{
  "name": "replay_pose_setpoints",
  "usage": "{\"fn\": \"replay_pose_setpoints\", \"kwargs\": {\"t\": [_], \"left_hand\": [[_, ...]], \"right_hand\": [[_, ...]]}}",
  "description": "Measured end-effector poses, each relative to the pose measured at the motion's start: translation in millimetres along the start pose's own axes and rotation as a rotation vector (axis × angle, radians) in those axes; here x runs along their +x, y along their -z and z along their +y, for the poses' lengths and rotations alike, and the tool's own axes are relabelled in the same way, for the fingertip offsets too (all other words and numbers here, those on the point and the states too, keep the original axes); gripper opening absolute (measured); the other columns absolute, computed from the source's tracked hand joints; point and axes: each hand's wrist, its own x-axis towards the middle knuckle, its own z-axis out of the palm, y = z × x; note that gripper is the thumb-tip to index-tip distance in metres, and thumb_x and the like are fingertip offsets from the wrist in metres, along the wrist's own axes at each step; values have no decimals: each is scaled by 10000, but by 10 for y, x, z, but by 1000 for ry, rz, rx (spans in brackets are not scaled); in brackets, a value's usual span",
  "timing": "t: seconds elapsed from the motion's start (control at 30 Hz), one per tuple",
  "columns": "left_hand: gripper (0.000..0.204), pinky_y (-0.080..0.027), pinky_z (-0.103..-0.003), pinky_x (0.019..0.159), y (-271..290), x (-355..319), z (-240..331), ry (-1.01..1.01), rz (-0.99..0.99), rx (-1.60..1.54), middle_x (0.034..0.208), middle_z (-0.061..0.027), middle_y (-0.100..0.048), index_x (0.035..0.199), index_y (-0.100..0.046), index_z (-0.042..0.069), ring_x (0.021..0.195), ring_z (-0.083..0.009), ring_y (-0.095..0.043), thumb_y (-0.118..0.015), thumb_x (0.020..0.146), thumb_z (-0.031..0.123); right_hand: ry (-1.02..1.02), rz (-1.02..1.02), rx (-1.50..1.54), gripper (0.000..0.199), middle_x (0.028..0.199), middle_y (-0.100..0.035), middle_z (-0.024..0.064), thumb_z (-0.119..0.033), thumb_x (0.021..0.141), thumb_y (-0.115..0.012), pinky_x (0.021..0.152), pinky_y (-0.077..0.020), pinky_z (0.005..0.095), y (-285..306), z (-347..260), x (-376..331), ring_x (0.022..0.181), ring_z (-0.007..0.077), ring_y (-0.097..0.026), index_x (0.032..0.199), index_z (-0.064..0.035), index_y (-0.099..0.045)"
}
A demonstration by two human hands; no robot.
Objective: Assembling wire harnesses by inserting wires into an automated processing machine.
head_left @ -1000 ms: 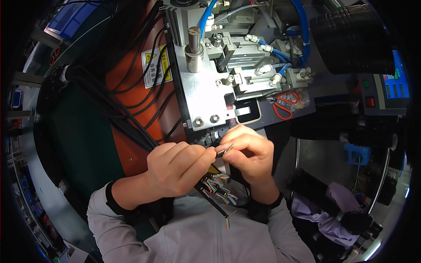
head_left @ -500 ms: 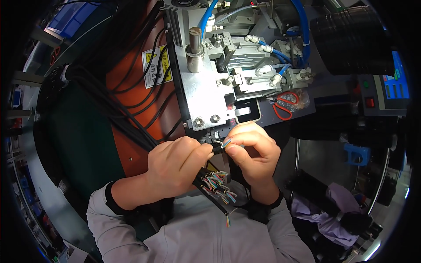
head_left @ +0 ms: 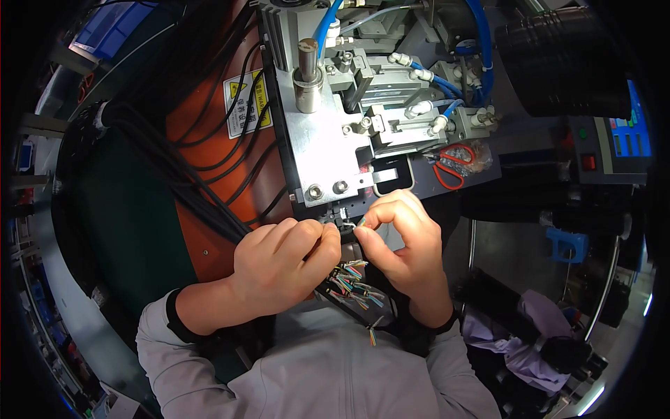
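In front of a metal fixture (head_left: 317, 150), my left hand (head_left: 279, 262) is closed around a black cable, gripping it close to its stripped end. Pale thin wires (head_left: 349, 225) show between the two hands. The thumb and forefinger of my right hand (head_left: 408, 244) pinch the tips of those wires. Under my left hand hangs a bundle of black cables whose bare ends fan out in coloured wires (head_left: 352, 283). One cable end (head_left: 373, 334) dangles lower than the others, before my grey jacket.
Long black cables (head_left: 181, 171) run over the orange surface (head_left: 209, 258) on the left. Blue air hoses (head_left: 486, 42) loop above the fixture. Red-handled scissors (head_left: 450, 174) lie beside a clear plastic bag (head_left: 478, 157). A control panel with a screen (head_left: 628, 126) stands at the far right.
My right hand has tilted and drawn slightly left, its fingertips now covering most of the coloured wires. The hanging bundle has shifted a little to the right.
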Motion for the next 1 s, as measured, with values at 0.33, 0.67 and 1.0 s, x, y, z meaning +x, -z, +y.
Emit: {"fn": "replay_pose_setpoints", "kwargs": {"t": [0.33,0.67,1.0], "left_hand": [[347,-393,-260,468,-50,-8,47,34,-58,1,750,-18,-537,1022,-674,34,591,-128,-545,-654,689,130],[348,-338,-245,454,-98,-6,88,65,-175,157,712,4,-451,1080,-672,67,545,-97,-456,-634,734,62],[251,-328,-244,466,-113,26,77,54,-173,180,717,5,-450,1007,-668,59,564,-93,-461,-621,764,100]], "right_hand": [[-103,131,39,105,776,-606,89,34,757,-691,645,-448,274,-157,184,-174,718,186,-570,808,10,-602],[-29,139,-154,89,703,-593,77,35,720,-681,628,-446,301,-310,235,-84,653,204,-557,737,7,-598],[-59,222,-53,78,700,-585,69,28,740,-656,607,-428,303,-438,402,-195,649,185,-547,741,0,-583]]}}
